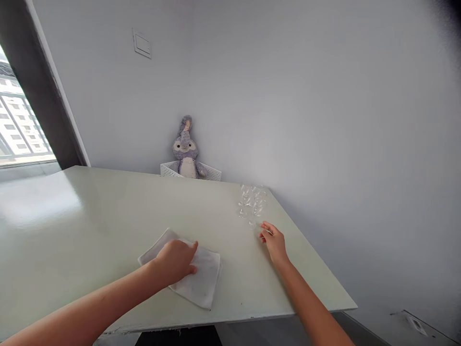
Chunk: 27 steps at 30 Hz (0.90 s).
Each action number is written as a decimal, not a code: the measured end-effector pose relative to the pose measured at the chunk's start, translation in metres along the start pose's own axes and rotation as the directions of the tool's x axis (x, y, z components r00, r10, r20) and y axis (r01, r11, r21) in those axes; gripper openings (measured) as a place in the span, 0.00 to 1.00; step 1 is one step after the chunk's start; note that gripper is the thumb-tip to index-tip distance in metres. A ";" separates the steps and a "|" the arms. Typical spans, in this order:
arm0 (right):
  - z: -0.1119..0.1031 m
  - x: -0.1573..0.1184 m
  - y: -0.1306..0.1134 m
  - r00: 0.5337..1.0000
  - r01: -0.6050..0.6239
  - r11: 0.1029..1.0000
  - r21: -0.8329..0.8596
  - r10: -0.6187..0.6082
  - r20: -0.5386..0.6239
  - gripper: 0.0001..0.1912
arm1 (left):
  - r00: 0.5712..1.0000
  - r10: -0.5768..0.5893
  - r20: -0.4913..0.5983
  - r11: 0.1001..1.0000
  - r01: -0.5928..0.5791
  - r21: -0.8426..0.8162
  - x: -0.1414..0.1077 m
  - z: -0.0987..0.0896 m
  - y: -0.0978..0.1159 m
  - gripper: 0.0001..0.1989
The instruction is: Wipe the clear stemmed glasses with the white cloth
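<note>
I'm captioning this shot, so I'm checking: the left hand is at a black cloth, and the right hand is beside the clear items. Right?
Not quite: the cloth is white, as the head view shows. The left hand is at it, and the right hand is beside the clear items.

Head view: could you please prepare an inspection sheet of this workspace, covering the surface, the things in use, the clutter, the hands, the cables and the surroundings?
Surface: pale, glossy table; glare on its left part; front edge looks rough.
Things in use: white cloth, partly under the left hand; clear cups grouped toward the far right corner, exact shapes too small to tell.
Clutter: grey plush toy in a white perforated basket at the far edge.
Hands: left on the cloth, thumb and one finger apart; right hand beside the nearest cup, grip unclear.
Cables: nothing seen for certain.
Surroundings: plain walls, wall switch, window at left.
</note>
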State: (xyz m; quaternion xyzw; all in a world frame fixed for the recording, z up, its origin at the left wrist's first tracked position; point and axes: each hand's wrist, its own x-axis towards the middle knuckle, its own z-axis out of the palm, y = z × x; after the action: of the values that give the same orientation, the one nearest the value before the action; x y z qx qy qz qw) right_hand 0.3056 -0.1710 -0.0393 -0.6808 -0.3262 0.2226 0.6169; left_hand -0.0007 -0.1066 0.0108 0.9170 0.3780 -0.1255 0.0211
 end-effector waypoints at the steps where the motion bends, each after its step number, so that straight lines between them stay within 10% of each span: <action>1: 0.004 0.008 0.000 1.000 -0.026 1.000 0.015 0.026 0.002 0.24 | 1.000 0.001 -0.004 1.000 -0.001 0.002 0.001 -0.002 0.002 0.34; 13: 0.067 0.015 0.002 0.983 -0.092 0.996 0.005 0.090 0.159 0.08 | 0.978 0.048 -0.202 0.887 -0.135 -0.441 0.025 -0.010 -0.028 0.20; 18: 0.082 0.003 -0.002 0.956 -0.129 0.992 0.004 0.123 0.265 0.20 | 0.986 0.001 -0.169 0.818 -0.098 -0.567 0.053 -0.003 -0.040 0.19; 27: 0.080 0.052 0.003 0.988 -0.153 0.983 0.103 0.155 -0.013 0.20 | 0.988 -0.153 -0.002 0.362 0.054 -0.930 0.101 0.003 -0.005 0.32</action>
State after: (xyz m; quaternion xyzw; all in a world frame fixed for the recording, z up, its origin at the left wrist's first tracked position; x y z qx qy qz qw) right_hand 0.2856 -0.0779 -0.0483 -0.6740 -0.2542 0.2788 0.6351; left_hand 0.0643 -0.0337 -0.0164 0.7257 0.4405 0.1478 0.5074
